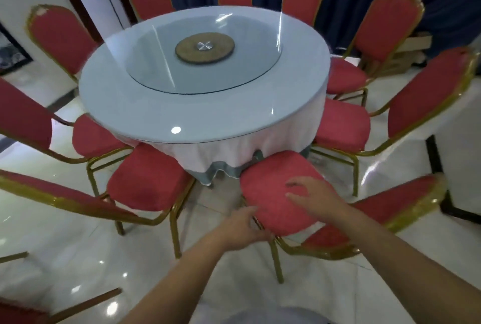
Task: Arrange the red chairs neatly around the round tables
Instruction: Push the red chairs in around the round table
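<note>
Red chairs [148, 180] ring the round surface [203, 115] in mid-frame. At lower centre, the left hand [242, 227] grips the near edge of one chair seat [268, 188]. The right hand [315, 196] rests flat on top of it, fingers spread.

Curled left hand [242, 230], flat right hand [313, 200]

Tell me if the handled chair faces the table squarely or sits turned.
Turned: its backrest angles off rightward, while neighbouring chairs face the table.
</note>
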Motion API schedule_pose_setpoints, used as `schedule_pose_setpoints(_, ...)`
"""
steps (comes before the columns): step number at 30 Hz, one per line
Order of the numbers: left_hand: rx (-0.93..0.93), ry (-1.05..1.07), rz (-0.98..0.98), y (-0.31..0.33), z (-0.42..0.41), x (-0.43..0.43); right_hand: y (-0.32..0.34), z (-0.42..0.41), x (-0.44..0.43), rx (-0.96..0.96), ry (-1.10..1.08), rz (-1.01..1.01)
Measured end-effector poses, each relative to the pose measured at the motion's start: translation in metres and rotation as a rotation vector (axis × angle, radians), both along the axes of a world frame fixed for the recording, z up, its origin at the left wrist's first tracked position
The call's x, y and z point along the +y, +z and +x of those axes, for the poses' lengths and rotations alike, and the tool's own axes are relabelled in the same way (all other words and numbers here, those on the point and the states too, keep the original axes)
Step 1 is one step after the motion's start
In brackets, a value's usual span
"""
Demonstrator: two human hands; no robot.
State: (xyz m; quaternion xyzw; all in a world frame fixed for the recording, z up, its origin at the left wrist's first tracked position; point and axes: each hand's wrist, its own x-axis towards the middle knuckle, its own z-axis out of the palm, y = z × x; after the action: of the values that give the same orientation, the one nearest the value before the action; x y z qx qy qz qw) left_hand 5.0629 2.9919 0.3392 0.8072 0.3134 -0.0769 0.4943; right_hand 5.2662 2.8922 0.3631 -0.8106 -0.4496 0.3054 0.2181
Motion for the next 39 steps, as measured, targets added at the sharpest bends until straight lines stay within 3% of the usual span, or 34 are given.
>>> schedule_pose_setpoints(3, 0.015, -0.189, -0.020, -0.009, 0.074, -0.087, 0.009, 0.075, -0.085, -0.271, 0.018, -0.137)
schedule_pose_setpoints(7, 0.068, -0.169, 0.029, -0.014, 0.142, -0.161, 0.016, 0.137, -0.163, -0.508, 0.113, -0.312)
schedule_pose_setpoints(11, 0.191, -0.082, 0.366, -0.023, 0.179, -0.173, 0.004, 0.158, -0.188, -0.387, 0.055, -0.172)
schedule_pose_setpoints(13, 0.210, -0.079, 0.432, -0.023, 0.183, -0.174, -0.001, 0.160, -0.189, -0.309, -0.010, -0.127)
schedule_pose_setpoints(21, 0.266, -0.096, 0.346, -0.014, 0.110, -0.167, -0.034, 0.194, -0.203, -0.316, -0.018, -0.218)
schedule_pose_setpoints(24, 0.346, -0.056, 0.345, -0.010, 0.053, -0.163, -0.052, 0.155, -0.217, -0.329, 0.155, -0.040)
schedule_pose_setpoints(28, 0.406, 0.001, 0.340, -0.008, 0.002, -0.150, -0.068, 0.093, -0.221, -0.342, 0.197, 0.093)
schedule_pose_setpoints(39, 0.384, 0.173, 0.385, -0.010, -0.008, -0.071, -0.055, 0.094, -0.105, -0.257, 0.189, -0.046)
